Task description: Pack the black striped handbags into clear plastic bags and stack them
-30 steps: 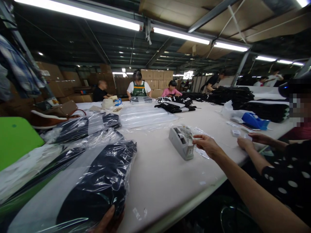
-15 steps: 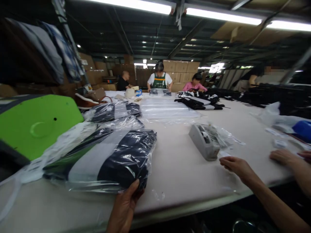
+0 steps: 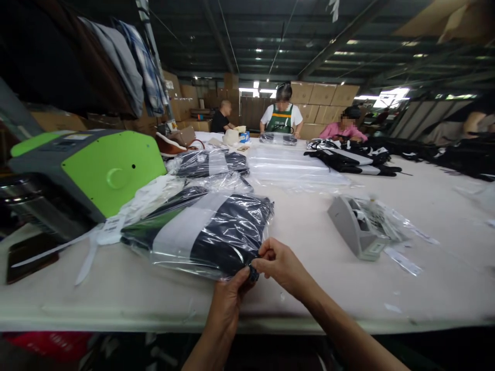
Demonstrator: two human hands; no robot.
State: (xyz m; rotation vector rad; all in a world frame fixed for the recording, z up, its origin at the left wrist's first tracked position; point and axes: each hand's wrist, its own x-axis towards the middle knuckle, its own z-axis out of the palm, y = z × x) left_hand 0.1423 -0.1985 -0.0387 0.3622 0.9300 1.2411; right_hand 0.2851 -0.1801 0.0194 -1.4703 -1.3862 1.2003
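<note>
A clear plastic bag holding a folded dark and white garment [image 3: 209, 232] lies on the white table [image 3: 309, 288] in front of me. My left hand [image 3: 228, 299] grips the bag's near right corner from below. My right hand [image 3: 280, 265] pinches the same corner from the right, fingertips meeting the left hand at the bag's edge. A grey tape dispenser [image 3: 358, 226] stands to the right of my hands, with a small clear bag of labels [image 3: 382, 219] leaning on it.
A green and grey machine [image 3: 96, 170] sits at the left. More bagged garments [image 3: 211, 162] and a stack of clear bags [image 3: 290, 167] lie further back. Three people work at the table's far end. Dark garments [image 3: 348, 159] are piled at the right.
My right hand has come from beside the tape dispenser to the bag's corner and pinched it next to my left hand. The view has swung left.
</note>
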